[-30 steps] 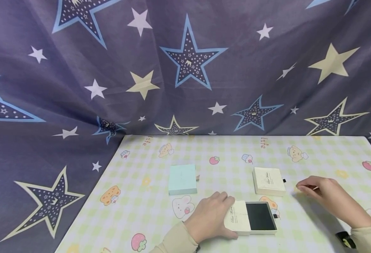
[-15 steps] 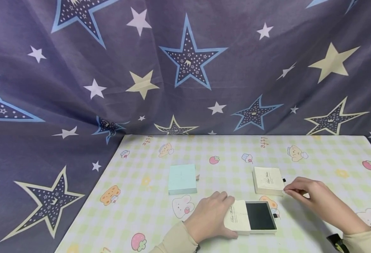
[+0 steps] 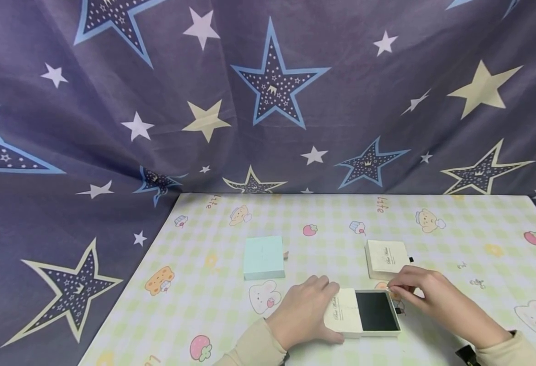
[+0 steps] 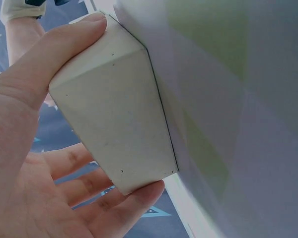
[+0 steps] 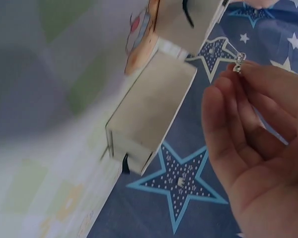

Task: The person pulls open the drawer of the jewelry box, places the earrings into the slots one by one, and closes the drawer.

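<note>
My left hand [image 3: 302, 312] grips the cream sleeve of a small drawer-style jewelry box [image 3: 342, 312], thumb on the near side and fingers across the far side. Its tray is pulled out to the right, showing a black pad [image 3: 377, 311]. Between thumb and fingertips, my right hand [image 3: 432, 297] pinches a small silvery piece of jewelry [image 5: 239, 62] that glitters with tiny stones. That hand hovers by the tray's far right corner, overlapping the black pull tab area in the head view. In the left wrist view the sleeve [image 4: 114, 114] fills the hand's grasp.
A second cream box [image 3: 386, 256], closed, with a black tab, stands just behind. Farther left is a mint-green box [image 3: 264, 257] with a ribbon tab. Two small silvery pieces lie at right, one shiny trinket [image 3: 477, 283] nearer. A patterned cloth [image 3: 185, 305] covers the table.
My right hand has moved left and nearer, from beside the rear cream box to the opened tray. Silvery pieces on the cloth have come into view behind it. The left hand stays put.
</note>
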Demonstrator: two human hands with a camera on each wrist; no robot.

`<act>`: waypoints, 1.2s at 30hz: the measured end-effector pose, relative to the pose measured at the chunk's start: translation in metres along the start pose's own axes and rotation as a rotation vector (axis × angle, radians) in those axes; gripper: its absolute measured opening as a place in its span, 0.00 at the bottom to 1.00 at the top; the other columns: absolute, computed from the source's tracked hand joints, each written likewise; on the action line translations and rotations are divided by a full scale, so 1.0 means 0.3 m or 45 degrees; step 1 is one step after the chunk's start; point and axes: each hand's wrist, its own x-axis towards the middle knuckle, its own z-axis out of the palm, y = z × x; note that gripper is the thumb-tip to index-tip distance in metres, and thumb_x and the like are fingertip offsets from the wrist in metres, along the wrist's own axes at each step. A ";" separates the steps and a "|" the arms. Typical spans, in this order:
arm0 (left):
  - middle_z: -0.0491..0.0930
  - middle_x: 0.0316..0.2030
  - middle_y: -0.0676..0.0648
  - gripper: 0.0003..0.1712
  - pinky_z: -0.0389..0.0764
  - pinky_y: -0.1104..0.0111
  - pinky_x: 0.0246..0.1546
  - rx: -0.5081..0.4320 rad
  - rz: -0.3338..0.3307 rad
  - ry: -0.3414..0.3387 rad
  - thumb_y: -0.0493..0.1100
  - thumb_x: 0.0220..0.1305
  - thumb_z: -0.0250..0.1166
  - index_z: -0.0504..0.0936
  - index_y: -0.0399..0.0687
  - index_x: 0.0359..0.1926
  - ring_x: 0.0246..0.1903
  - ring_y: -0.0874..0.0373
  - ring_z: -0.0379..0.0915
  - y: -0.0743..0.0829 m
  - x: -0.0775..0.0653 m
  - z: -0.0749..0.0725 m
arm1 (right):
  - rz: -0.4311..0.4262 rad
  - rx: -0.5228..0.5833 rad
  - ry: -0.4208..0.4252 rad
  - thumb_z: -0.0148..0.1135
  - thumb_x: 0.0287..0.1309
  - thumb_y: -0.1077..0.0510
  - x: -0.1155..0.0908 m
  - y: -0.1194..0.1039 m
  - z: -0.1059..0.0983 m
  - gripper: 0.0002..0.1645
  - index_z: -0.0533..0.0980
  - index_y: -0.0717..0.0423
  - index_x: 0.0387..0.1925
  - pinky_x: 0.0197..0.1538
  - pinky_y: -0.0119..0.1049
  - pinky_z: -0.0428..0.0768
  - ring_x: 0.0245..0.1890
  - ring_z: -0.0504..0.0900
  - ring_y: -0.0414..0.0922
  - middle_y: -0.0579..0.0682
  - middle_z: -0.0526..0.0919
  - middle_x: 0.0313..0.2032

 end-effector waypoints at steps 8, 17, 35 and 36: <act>0.73 0.36 0.58 0.47 0.71 0.78 0.26 -0.005 -0.010 -0.030 0.73 0.34 0.77 0.77 0.54 0.53 0.34 0.66 0.67 0.000 0.003 -0.002 | 0.016 -0.008 -0.108 0.71 0.52 0.66 0.024 -0.022 0.035 0.11 0.85 0.46 0.33 0.30 0.25 0.77 0.31 0.75 0.26 0.34 0.82 0.32; 0.73 0.37 0.58 0.47 0.70 0.78 0.26 -0.008 -0.009 -0.043 0.73 0.35 0.76 0.77 0.53 0.54 0.34 0.66 0.67 -0.001 0.003 -0.006 | 0.003 0.026 -0.273 0.70 0.56 0.61 0.037 -0.039 0.068 0.09 0.85 0.40 0.32 0.37 0.29 0.83 0.39 0.84 0.37 0.34 0.82 0.34; 0.74 0.37 0.58 0.48 0.71 0.78 0.27 -0.010 -0.010 -0.044 0.73 0.35 0.76 0.77 0.53 0.54 0.34 0.66 0.68 -0.004 0.001 -0.003 | -0.012 -0.040 -0.169 0.74 0.49 0.65 0.031 -0.053 0.112 0.13 0.84 0.42 0.31 0.35 0.26 0.81 0.34 0.77 0.28 0.32 0.80 0.33; 0.74 0.37 0.58 0.48 0.71 0.78 0.27 -0.013 -0.011 -0.045 0.73 0.35 0.76 0.77 0.53 0.54 0.34 0.66 0.67 -0.004 0.001 -0.004 | -0.010 -0.037 -0.176 0.74 0.49 0.65 0.030 -0.053 0.113 0.13 0.84 0.42 0.31 0.35 0.26 0.81 0.34 0.77 0.27 0.32 0.80 0.33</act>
